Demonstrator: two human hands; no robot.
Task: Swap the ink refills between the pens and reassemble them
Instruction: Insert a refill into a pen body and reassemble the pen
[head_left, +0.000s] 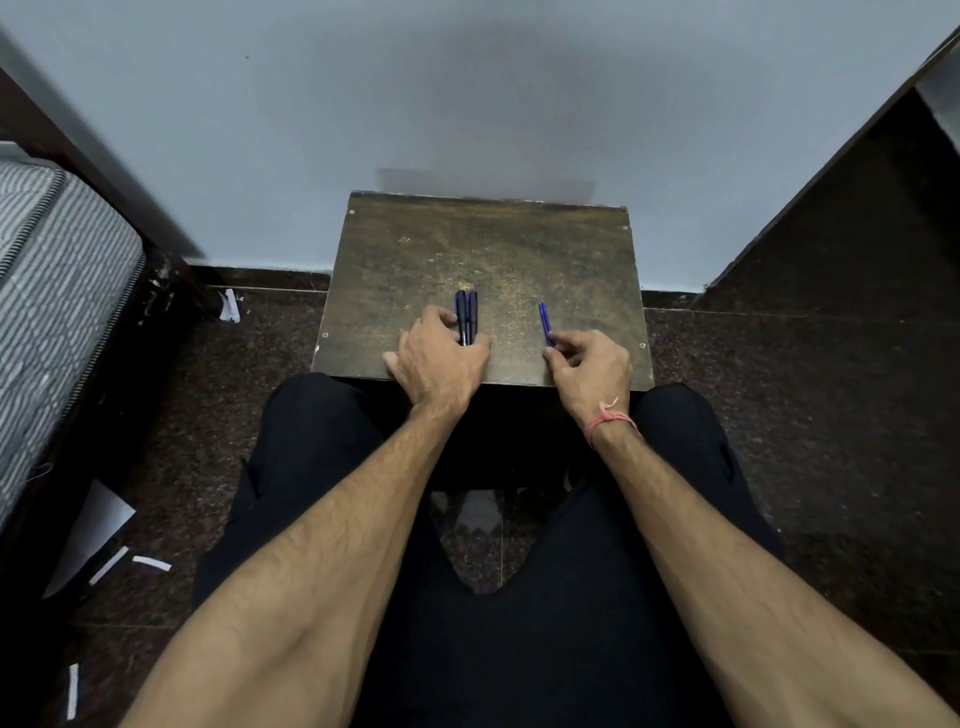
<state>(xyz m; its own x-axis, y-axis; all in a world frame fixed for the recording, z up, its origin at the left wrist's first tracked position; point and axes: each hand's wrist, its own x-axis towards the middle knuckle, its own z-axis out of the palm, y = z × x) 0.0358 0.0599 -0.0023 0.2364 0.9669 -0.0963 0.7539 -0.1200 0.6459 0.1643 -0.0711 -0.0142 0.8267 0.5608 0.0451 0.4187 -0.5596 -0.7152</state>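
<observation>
Nearest the camera, two bare forearms reach forward over legs in black trousers (467, 649). The right wrist carries a red thread band (609, 422).

The left hand (441, 358) rests at the near edge of the tabletop (467, 249), left of centre. Its fingers are curled around the near ends of two dark pens (466, 317), with the thumb lying against them on the right side. The pens lie side by side, touching, and point toward the far edge.

The right hand (589, 366) rests at the near edge, right of centre. Its fingertips pinch the near end of the blue refills (545, 323). These lie on the tabletop and angle slightly left toward the far edge. Whether they are one piece or two cannot be told. Pens and refills are apart, with bare tabletop between them.

The tabletop is dark, worn wood with a screw at each corner. Its far edge stands against a pale wall (467, 104).

On the dark floor (779, 415) to the left lie paper scraps (150, 563) beside a striped mattress (57, 291).
</observation>
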